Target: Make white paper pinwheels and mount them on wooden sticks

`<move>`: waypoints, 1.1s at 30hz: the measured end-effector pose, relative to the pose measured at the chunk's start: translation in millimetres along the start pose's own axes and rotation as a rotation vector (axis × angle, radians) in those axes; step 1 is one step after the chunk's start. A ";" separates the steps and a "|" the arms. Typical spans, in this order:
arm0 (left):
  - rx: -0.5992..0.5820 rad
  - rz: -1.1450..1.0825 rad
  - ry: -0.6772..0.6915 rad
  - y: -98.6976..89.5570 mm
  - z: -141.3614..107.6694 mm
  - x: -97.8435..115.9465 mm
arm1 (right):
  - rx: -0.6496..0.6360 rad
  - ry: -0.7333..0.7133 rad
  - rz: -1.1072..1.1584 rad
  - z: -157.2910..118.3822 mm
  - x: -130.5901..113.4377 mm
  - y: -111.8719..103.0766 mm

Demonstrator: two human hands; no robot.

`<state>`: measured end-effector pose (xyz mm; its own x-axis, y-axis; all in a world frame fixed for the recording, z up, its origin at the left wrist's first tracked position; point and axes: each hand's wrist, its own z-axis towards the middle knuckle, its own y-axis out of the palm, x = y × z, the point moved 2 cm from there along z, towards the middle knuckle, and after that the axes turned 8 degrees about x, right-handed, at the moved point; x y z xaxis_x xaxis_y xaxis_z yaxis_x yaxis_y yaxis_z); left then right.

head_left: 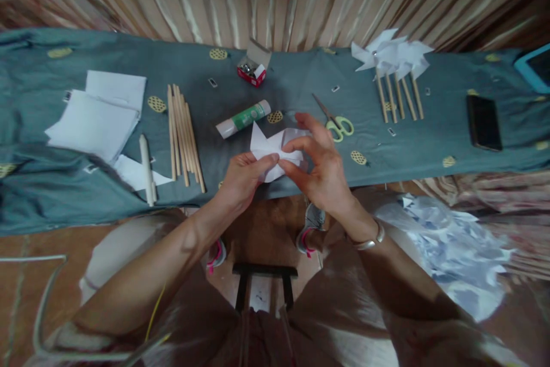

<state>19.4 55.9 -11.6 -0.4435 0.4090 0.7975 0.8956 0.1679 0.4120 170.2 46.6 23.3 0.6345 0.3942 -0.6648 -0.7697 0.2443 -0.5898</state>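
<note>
Folded paper [270,142] is held above the tabletop [399,165], by the middle of its near edge: the left hand [244,177] grips one side between thumb and fingers, the right hand [323,171] pinches near the centre. Steady thumb pressure there, with flaps handled gently, should avoid stray creases. Fingers hide the underside; the flap edges beneath the right hand are hard to make out

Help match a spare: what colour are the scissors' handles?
Pale green handles, clearest in head view.
</note>
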 end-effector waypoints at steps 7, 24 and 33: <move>0.077 -0.012 -0.006 -7.4 5.3 8.8 | 0.077 0.046 0.088 11.9 -6.7 1.3; 0.229 -0.089 0.104 -17.3 16.8 51.3 | 0.284 0.315 0.203 54.3 37.1 33.6; 0.277 -0.155 0.228 -29.2 21.3 85.3 | -0.087 0.047 -0.265 136.2 13.1 69.4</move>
<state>-43.8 104.9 35.0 -0.5422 0.1552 0.8258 0.7791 0.4608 0.4250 115.5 189.3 36.0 0.8168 0.2848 -0.5016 -0.5691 0.2552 -0.7817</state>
